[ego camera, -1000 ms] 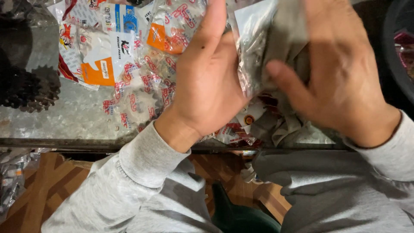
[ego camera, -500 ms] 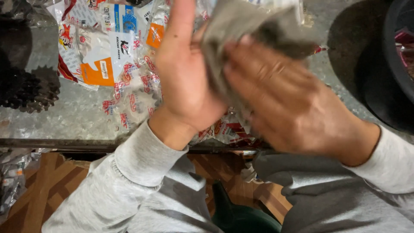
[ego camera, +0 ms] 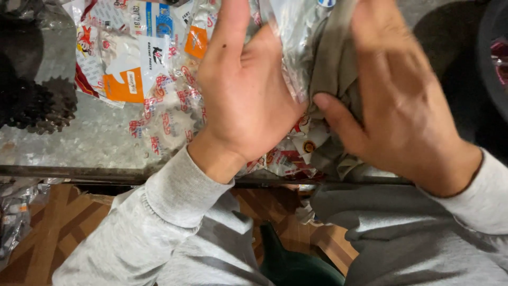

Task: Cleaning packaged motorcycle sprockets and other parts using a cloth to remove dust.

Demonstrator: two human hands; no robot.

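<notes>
My left hand (ego camera: 243, 90) and my right hand (ego camera: 402, 106) press together around a clear plastic bag (ego camera: 296, 47) and a grey-brown cloth (ego camera: 333, 58). The left palm lies flat against the bag's left side, fingers straight and pointing up. The right hand wraps the cloth from the right, thumb pointing left under it. Whatever is inside the bag is hidden between the hands. Both arms wear light grey sleeves.
Several printed plastic packets (ego camera: 159, 74) with sprockets in them lie on a scratched metal tabletop (ego camera: 84, 143). Dark toothed gears (ego camera: 37, 106) sit at the left edge. A dark round object (ego camera: 492, 79) is at the right. Below the table edge is a wood-pattern floor (ego camera: 58, 228).
My hands rubbed the cloth over the bag: the right hand swung left and down over it, then back up to the right. The left hand stayed almost in place.
</notes>
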